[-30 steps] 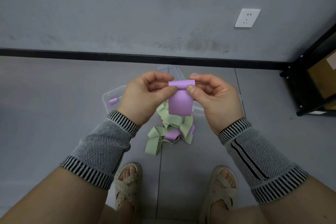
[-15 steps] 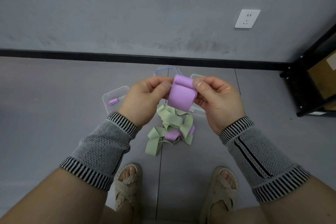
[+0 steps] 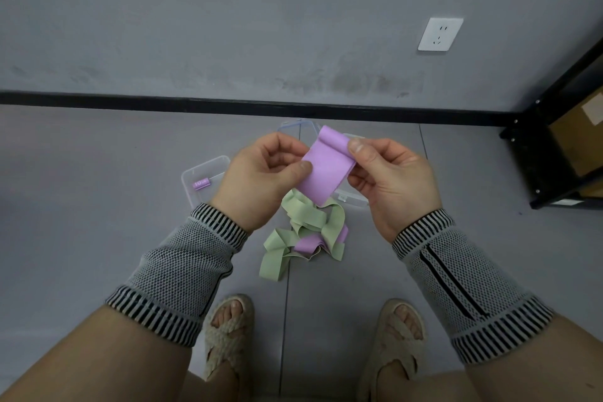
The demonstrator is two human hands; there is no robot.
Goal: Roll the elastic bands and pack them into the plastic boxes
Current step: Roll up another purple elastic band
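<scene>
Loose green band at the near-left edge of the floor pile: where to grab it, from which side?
Pinch the free flat tail of the green band, coming from the near-left. That end sticks out of the pile onto bare floor, while the rest tangles under other bands.

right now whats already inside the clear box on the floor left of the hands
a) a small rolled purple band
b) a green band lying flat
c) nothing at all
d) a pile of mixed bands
a: the clear box to the left of the left hand holds one small purple roll, while the loose green and purple bands lie on the floor outside it.
</scene>
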